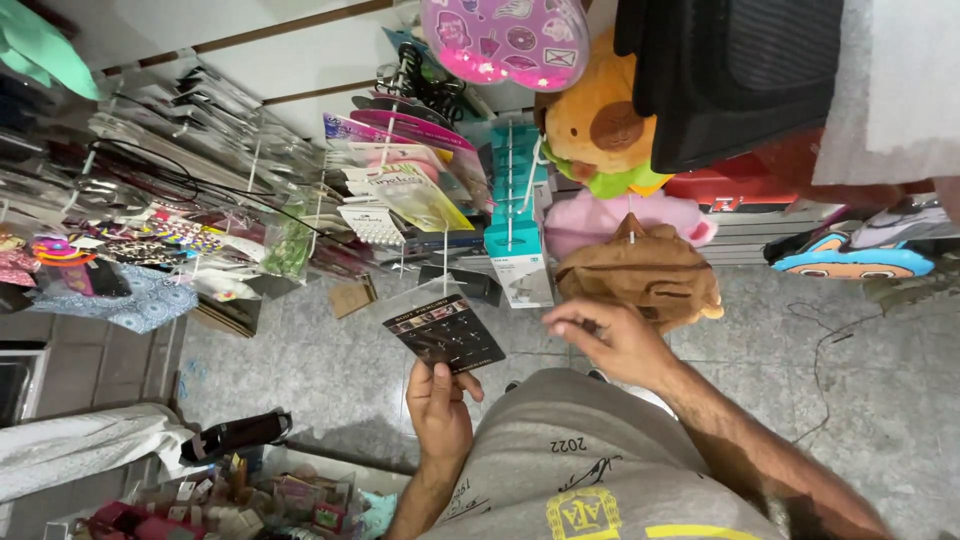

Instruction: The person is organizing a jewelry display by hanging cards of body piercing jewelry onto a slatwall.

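Fingers of the left hand [438, 405] are pinching the lower edge of a black card packet [443, 333], holding it up just below the display rack [440, 215]. Beside the packet, the right hand [610, 340] is hovering half-curled, gripping nothing, near a brown plush toy [640, 270].

The small items on the black card [444, 333] are too tiny to identify, and its lower corner is hidden behind the left hand [438, 408]. The right hand [612, 340] curls its fingertips inward, perhaps pinching something unseen. The black bag [735, 75] and pink glitter case [505, 40] are cut off at the top edge.
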